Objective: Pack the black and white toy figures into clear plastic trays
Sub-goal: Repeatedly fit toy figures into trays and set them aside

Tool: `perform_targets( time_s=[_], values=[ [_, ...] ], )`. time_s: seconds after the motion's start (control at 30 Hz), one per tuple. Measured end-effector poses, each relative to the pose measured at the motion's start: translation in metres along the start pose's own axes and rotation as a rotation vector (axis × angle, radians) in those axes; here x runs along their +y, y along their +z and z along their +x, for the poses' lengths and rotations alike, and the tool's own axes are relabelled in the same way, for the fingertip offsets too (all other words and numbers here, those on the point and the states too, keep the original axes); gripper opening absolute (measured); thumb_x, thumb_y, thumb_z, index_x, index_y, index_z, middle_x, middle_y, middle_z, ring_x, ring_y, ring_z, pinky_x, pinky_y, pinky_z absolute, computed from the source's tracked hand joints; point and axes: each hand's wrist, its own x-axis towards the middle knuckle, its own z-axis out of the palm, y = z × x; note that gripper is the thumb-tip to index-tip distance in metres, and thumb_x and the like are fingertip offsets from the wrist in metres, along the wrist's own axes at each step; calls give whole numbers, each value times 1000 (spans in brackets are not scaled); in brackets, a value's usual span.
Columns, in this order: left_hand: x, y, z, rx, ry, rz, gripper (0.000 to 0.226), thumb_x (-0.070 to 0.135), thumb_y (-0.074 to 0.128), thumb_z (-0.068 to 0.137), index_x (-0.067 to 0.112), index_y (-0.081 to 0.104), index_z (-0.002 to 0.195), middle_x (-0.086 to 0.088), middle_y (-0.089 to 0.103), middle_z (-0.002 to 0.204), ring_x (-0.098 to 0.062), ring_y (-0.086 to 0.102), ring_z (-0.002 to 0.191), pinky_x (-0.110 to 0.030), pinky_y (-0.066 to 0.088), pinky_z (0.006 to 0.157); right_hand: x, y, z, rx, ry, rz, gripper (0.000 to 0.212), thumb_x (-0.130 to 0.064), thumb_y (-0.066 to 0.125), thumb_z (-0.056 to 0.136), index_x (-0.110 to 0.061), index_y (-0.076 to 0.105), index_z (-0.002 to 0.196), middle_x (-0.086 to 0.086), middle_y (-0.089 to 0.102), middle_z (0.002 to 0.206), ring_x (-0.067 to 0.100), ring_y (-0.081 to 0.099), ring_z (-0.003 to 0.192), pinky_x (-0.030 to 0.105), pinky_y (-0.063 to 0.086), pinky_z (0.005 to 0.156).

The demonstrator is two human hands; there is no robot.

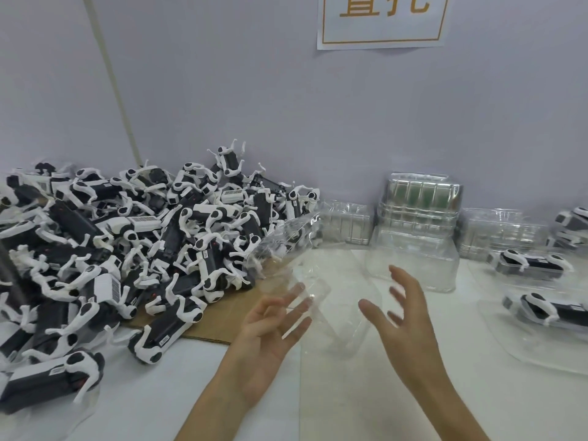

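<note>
Left hand [270,332] palm up, fingers spread and relaxed, gripping nothing. Right hand [407,323] faces it, fingers splayed, also holding nothing.

Between them a clear tray [334,316] sits on the white table [159,409]. It looks like an opened clamshell with one half rising toward the heap, but the plastic is see-through and blurred, so the edges are hard to trace. Left fingertips [300,289] overlap the tray's left edge; cannot tell whether they touch it or sit just behind it. Right hand is just beside the tray's right side, apparently apart from it.

Figures [143,237] — a big loose heap of black-and-white four-legged toys. It fills the left of the table back to the wall [222,90] and lies partly on a cardboard sheet [229,313]. A crumpled clear bag [283,240] leans on the heap's right edge.

Behind the hands is an empty tray [413,265]. At the wall is a tray stack [420,198], with lower stacks on either side.

Far right — two figures already in clear trays, each lying on its side: far packed figure [531,264] and near packed figure [547,310]. More packed ones sit at the right edge, cut off by the frame.

Sign [381,23] with orange border and characters is on the wall, top centre.
</note>
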Motion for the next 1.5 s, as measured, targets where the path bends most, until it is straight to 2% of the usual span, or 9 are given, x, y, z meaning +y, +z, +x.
perform_targets(
  time_s=[0.13,0.27,0.5,0.73,0.83,1.03,1.23,1.4,1.5],
  values=[
    [-4,-3,1,-13,-59,-109,27,-8,49,88,8,67,77,-18,64,129,-38,61,120,-49,57,87,2,2,3,-255,451,412,84,-39,83,62,-35,48,138,-7,56,134,19,62,116,41,50,95],
    [-4,-4,3,13,-56,-88,20,-6,67,78,6,66,93,-19,67,121,-37,64,116,-47,58,86,0,5,3,-213,452,566,70,-40,71,62,-31,55,130,1,65,124,28,73,97,42,55,78],
    [7,-8,13,549,151,394,31,-7,59,91,16,58,111,-3,75,99,-24,75,78,-29,57,67,4,-44,29,-90,454,303,37,-35,66,78,-27,60,114,10,66,120,31,75,83,42,52,71],
    [43,-2,64,594,372,1490,44,29,71,88,25,44,122,13,46,119,-3,55,80,-32,41,70,20,-73,35,-225,549,-2,22,-28,68,88,-30,71,110,-5,66,125,17,64,108,33,45,85],
    [61,-1,89,627,380,1869,54,34,69,90,13,43,133,-3,38,131,-20,59,95,-34,45,66,21,-68,35,-125,453,0,33,-23,68,91,-29,66,122,-4,61,128,15,51,123,33,35,99],
    [81,-9,113,647,248,2271,38,40,51,101,8,69,111,-12,48,128,-31,48,118,-40,43,91,24,-69,38,51,368,85,20,-13,63,93,-25,72,107,-4,66,118,20,53,120,41,39,104],
    [89,20,111,647,431,1851,34,42,52,99,21,74,83,-8,62,114,-32,47,116,-42,36,101,22,-69,38,162,281,141,22,-6,58,94,-22,72,97,-7,69,109,18,60,113,37,43,95],
    [66,69,92,365,564,1301,29,33,58,99,18,72,77,5,66,73,-5,54,66,-18,40,62,13,-64,35,175,134,122,26,-4,61,92,-28,71,96,-8,72,104,18,67,101,32,49,81],
    [34,88,72,283,487,1150,27,36,56,99,24,74,82,12,69,74,4,55,65,-17,43,65,6,-56,30,71,-4,35,36,-3,66,90,-34,67,109,-19,70,109,7,68,99,31,54,85]
  ],
)
